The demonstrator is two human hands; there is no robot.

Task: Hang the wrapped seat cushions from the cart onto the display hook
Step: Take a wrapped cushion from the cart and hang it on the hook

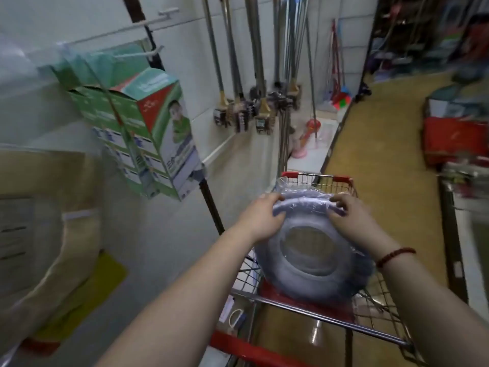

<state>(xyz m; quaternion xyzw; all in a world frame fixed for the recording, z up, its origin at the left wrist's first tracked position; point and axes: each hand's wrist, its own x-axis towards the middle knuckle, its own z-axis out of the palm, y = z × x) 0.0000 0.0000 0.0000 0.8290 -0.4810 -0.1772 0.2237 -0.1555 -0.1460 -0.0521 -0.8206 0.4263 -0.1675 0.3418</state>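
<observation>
A pale lavender ring-shaped seat cushion (309, 276) wrapped in clear plastic stands tilted in the wire basket of the red-trimmed cart (341, 181). My left hand (260, 217) grips its upper left rim. My right hand (349, 217), with a red bead bracelet on the wrist, grips the upper right rim. More wrapped cushion material shows just behind the top edge. A long white display hook (105, 35) juts from the wall at the upper left, above the cart and well apart from the cushion.
Green boxes (148, 133) hang from a lower white hook on the left wall. Mops and brushes (254, 109) hang further along. A beige seat ring (53, 234) hangs at left. A yellow-floored aisle runs ahead on the right, with red packages (455, 139) beside it.
</observation>
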